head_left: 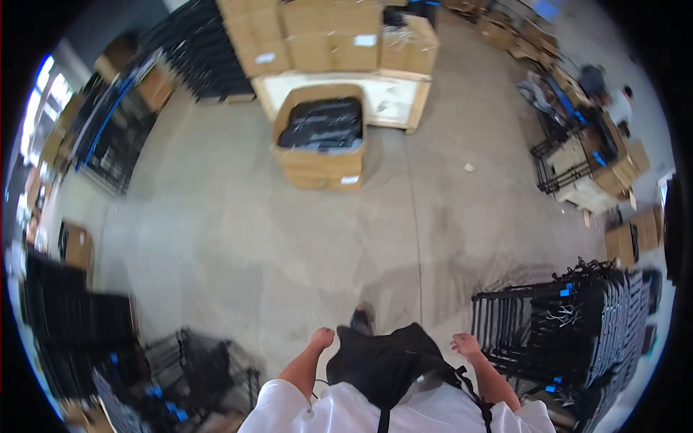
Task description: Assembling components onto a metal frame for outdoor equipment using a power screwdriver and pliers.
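one bare left hand [323, 338], grip narrow, and one bare right hand [466, 345], grip loosely parted, flank one black cloth apron [390, 362].

Black cloth [390, 357]: apron-like, strapped on at the waist, hanging loose and creased between left hand [324, 337] and right hand [465, 343].
Metal frames [599, 332]: black, bearing blue bits, packed closely together, right of the right hand.
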The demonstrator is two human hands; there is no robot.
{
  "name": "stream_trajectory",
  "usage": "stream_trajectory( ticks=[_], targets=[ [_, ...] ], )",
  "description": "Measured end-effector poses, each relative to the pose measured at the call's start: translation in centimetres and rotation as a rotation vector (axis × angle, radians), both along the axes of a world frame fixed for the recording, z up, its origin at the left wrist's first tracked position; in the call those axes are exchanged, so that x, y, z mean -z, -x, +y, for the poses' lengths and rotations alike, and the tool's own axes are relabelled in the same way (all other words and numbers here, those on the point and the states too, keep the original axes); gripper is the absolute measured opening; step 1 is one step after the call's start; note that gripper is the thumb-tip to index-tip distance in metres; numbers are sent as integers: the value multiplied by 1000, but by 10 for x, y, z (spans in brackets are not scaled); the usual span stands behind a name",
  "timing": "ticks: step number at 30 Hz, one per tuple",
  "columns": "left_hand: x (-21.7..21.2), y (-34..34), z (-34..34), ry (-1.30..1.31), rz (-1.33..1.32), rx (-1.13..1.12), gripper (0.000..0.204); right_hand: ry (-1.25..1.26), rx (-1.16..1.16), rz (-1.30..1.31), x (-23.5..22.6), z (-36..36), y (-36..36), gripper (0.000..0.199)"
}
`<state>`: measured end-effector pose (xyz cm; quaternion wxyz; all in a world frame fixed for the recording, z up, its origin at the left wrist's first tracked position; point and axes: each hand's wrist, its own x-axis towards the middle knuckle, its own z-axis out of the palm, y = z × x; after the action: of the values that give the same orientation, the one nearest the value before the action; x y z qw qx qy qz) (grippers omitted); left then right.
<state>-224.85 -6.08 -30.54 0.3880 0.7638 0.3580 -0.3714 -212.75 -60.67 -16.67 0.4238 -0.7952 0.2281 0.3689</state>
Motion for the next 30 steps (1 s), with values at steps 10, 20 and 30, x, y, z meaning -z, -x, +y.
stream_trajectory(
  ticks=[10,20,30],
  targets=[
    [-73,-499,98,63,-542,-282,40,225,-261,91,101,17,-152,31],
    [-20,-663,23,26,-9,212,41,224,-101,-83,48,-22,-690,40],
    [-23,-1121,-94,-27,-272,550,48,224,106,-205,38,-69,-978,27]
  ],
)
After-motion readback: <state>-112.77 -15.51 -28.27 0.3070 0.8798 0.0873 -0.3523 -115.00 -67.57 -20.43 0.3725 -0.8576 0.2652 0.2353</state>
